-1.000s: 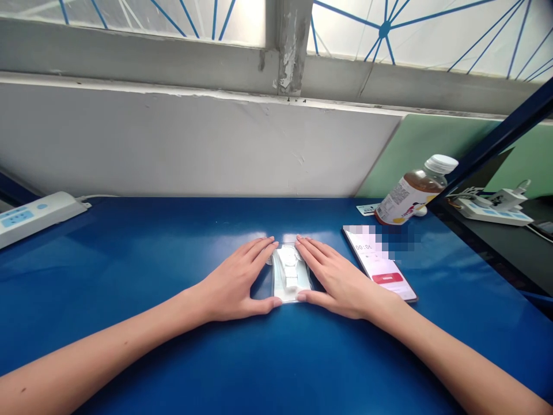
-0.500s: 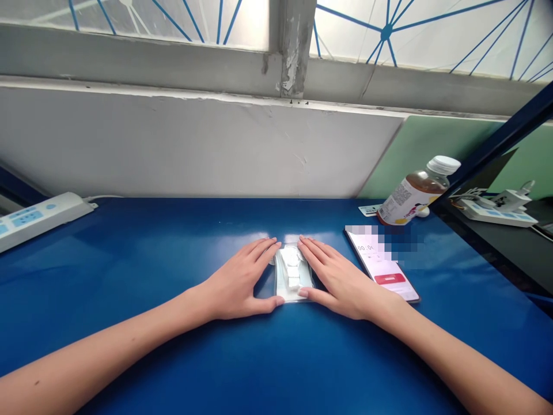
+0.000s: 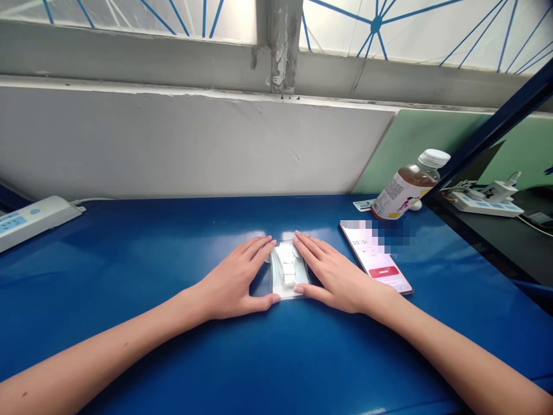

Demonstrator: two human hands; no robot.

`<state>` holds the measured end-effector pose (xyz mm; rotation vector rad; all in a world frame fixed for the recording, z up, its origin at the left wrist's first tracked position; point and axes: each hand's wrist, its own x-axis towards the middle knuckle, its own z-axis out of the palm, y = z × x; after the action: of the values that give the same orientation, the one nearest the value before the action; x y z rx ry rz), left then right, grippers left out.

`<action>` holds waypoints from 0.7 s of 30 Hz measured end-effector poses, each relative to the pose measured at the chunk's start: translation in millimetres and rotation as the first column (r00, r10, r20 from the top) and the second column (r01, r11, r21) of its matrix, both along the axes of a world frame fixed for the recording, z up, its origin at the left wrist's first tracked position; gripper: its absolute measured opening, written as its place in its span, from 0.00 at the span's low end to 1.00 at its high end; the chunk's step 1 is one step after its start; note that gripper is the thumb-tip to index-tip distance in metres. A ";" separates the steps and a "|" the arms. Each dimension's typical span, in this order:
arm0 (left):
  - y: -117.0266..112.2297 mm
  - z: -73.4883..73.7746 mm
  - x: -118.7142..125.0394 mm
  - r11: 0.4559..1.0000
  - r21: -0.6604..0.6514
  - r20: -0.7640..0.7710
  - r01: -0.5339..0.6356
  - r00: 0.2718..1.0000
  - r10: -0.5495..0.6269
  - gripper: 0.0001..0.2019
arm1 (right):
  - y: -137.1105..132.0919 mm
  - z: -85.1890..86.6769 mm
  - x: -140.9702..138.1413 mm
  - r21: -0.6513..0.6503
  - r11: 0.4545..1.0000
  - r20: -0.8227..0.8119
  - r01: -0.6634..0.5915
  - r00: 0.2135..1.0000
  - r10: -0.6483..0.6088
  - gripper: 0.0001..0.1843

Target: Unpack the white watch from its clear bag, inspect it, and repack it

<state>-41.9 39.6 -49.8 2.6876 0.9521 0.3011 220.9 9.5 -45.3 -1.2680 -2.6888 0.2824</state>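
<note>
A small clear plastic packet [image 3: 288, 274] lies on the blue table, with a pale sheet and a white strap-like item inside; its exact kind I cannot make out. On its left side my left hand [image 3: 235, 276] rests with fingers stretched out, its thumb tip at the packet's lower left corner. My right hand [image 3: 330, 271] lies along the other side, fingers extended over the packet's right edge and the thumb touching its lower right part. Neither hand is closed round the packet.
To the right lies a phone [image 3: 378, 259] with a lit screen. Behind it a bottle of brown drink [image 3: 404, 187] stands by a blue post. A white power strip [image 3: 37, 219] is at the far left, another power strip [image 3: 486, 203] at the far right. A wall [image 3: 194, 138] closes off the back.
The whole view has shifted slightly, so things appear a little further left. My hands and the packet keep the same places relative to each other.
</note>
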 end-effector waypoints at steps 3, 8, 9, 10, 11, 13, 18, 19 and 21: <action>0.2 0.0 0.1 1.000 -0.002 0.009 -0.002 1.000 0.002 0.44 | -0.1 1.1 -0.3 -0.009 1.000 0.011 -0.001 1.000 0.001 0.46; 0.1 -0.6 -0.3 1.000 0.006 -0.005 -0.004 1.000 0.004 0.44 | 0.5 1.2 -0.4 -0.002 1.000 0.025 0.000 1.000 0.000 0.46; 0.0 -0.6 -0.3 1.000 0.006 -0.003 -0.004 1.000 0.004 0.44 | 0.7 1.3 -0.5 0.000 1.000 0.026 0.001 1.000 -0.001 0.46; -0.1 -0.7 -0.2 1.000 0.007 0.001 -0.004 1.000 0.004 0.44 | 0.8 1.3 -0.6 0.001 1.000 0.027 0.001 1.000 -0.001 0.46; -0.3 -0.7 -0.1 1.000 0.008 0.005 -0.003 1.000 0.003 0.44 | 0.9 1.3 -0.6 0.002 1.000 0.028 0.000 1.000 0.000 0.46; -0.4 -0.9 0.2 1.000 0.012 0.006 -0.002 1.000 0.002 0.43 | 1.0 1.1 -0.6 0.003 1.000 0.030 0.000 1.000 0.000 0.46; 0.2 -0.7 0.3 1.000 0.024 -0.014 0.003 1.000 -0.003 0.44 | 0.9 -0.6 0.1 0.008 1.000 0.022 0.003 1.000 -0.003 0.46; 0.4 -0.6 0.1 1.000 0.027 -0.017 0.004 1.000 -0.004 0.44 | 0.9 -0.9 0.3 0.009 1.000 0.019 0.003 1.000 -0.003 0.46; 0.7 -0.2 -0.2 0.999 0.032 -0.019 0.008 1.000 -0.007 0.44 | 0.8 -1.3 0.5 0.007 1.000 0.011 0.001 1.000 -0.001 0.46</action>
<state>-42.1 40.3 -50.0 2.7273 0.9505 0.2927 221.4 10.3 -46.6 -1.2734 -2.6958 0.2658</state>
